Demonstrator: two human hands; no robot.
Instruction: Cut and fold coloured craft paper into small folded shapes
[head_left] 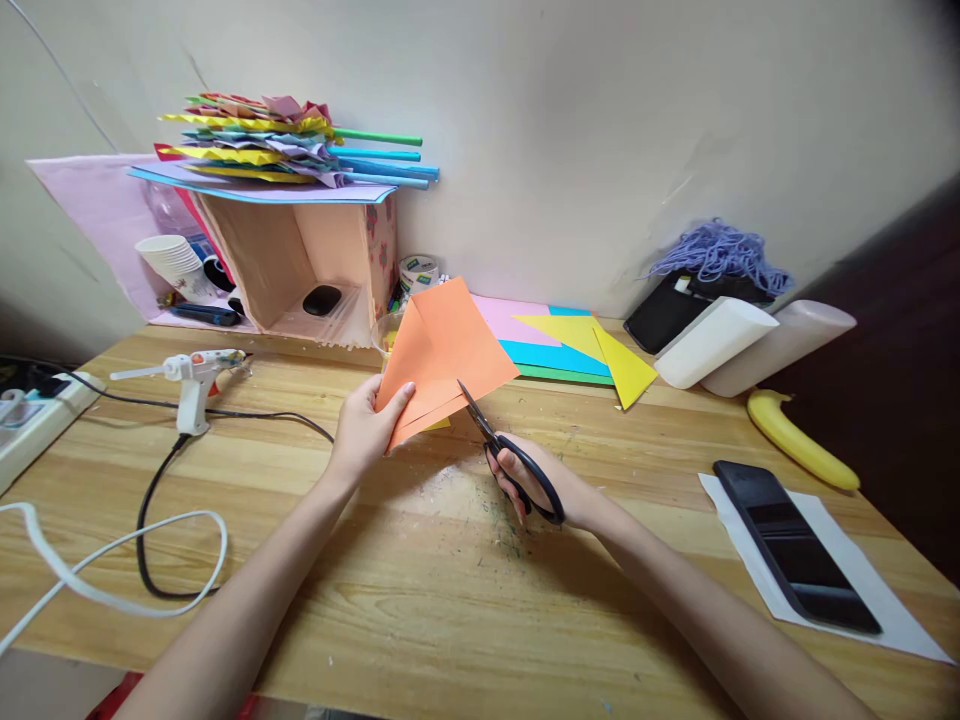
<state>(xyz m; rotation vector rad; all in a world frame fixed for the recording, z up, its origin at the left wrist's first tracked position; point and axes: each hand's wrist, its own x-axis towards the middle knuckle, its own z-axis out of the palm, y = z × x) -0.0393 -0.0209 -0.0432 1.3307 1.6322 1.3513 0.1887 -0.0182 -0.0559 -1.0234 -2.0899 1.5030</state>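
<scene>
Centre of frame: orange paper sheet [461,340], held up off the tabletop [420,620], a crease running down from its top left. My left hand [367,425] pinches its lower left corner, thumb on the near face. My right hand [525,480] is closed round the black handles of the scissors [492,437]; blades point up and left, tips at the sheet's lower edge. A narrow strip shows along that edge; cannot tell whether it is cut or folded.

Behind, right of centre: pink sheet [514,318] and blue sheet [559,360] in a stack, yellow triangular pieces [628,372] lying on top.

Left of frame: white glue gun [196,390] with black cord; white cable [217,540] looped below it. Upper left: open box [262,255], coloured paper pile [255,140] above it, green and blue sticks [382,154] jutting right.

Right of frame: two rolls, the white roll [712,345] in front; banana [799,440] nearer me; lower right, black smartphone [795,545] on white paper [892,615].
</scene>
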